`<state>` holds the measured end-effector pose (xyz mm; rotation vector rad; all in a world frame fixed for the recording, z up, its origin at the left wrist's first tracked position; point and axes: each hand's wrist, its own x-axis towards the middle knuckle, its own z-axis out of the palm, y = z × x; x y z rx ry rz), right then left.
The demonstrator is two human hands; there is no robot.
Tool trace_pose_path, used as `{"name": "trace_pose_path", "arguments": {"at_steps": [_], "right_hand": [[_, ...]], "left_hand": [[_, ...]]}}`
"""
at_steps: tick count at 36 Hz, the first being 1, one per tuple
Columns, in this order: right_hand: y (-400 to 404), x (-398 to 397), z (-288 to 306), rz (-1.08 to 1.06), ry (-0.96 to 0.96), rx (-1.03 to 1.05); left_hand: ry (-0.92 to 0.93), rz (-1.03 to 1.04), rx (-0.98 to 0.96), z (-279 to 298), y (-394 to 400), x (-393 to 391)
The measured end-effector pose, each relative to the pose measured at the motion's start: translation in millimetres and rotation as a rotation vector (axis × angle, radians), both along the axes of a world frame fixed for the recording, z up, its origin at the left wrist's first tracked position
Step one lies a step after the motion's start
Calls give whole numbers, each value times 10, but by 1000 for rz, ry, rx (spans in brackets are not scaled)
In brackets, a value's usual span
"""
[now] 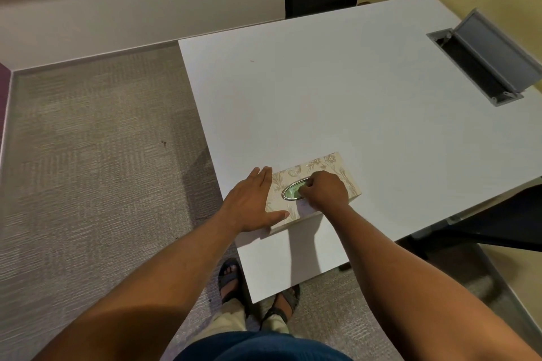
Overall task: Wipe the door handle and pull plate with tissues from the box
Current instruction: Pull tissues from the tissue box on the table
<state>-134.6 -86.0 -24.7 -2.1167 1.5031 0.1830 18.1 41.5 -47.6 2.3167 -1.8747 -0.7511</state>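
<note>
The left hand [252, 202], fingers straight, steadies the tissue box [315, 187] near the front edge of the white table [366, 114]; the right hand [324, 189] curls into its oval opening, likely pinching a tissue. No door handle shows, so wiping is still ahead.

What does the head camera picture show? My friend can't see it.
A person's right hand pinches at the oval opening of a flowery tissue box on a white table, while the left hand lies flat against the box's left end.
</note>
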Motion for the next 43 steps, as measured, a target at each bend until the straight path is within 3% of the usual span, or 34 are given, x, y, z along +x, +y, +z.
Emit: {"name": "trace_pose_path", "arguments": {"at_steps": [17, 28, 33, 39, 43], "right_hand": [[-78, -188, 154, -167, -422, 96], [-19, -351, 173, -403, -739, 250], [3, -386, 124, -320, -658, 177], [35, -340, 108, -6, -385, 15], [47, -337, 106, 81, -291, -70]], "left_hand": [[4, -75, 18, 42, -51, -66], [-25, -85, 9, 26, -51, -101], [-33, -69, 11, 24, -55, -127], [-65, -60, 5, 47, -65, -182], [-91, -57, -9, 61, -68, -235]]}}
